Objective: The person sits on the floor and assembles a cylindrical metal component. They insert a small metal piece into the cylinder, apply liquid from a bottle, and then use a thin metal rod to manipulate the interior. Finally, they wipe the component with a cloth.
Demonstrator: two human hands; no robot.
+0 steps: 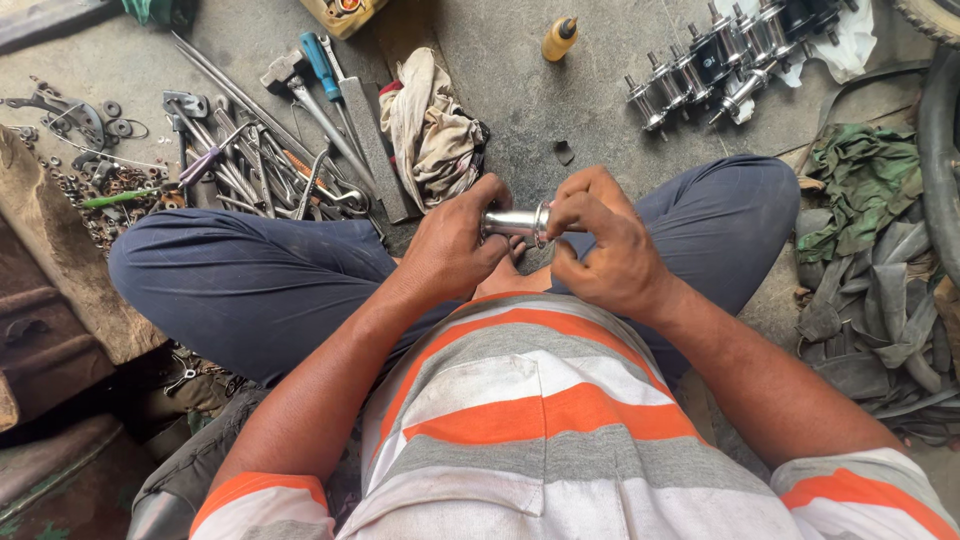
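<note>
I sit cross-legged on a concrete floor and hold a shiny silver wheel hub (pixel 513 221) over my lap. My left hand (pixel 452 245) is wrapped around its left end. My right hand (pixel 598 240) grips the right end at the flange, fingers curled over it. Most of the hub is hidden by my fingers. Only a short polished barrel shows between the two hands.
A pile of spanners, screwdrivers and rods (pixel 262 140) lies at the upper left, beside a dirty rag (pixel 430 128). Several more hubs (pixel 720 60) rest on white cloth at the upper right. Old rubber tubes (pixel 880 310), green cloth and a tyre (pixel 940 170) lie right.
</note>
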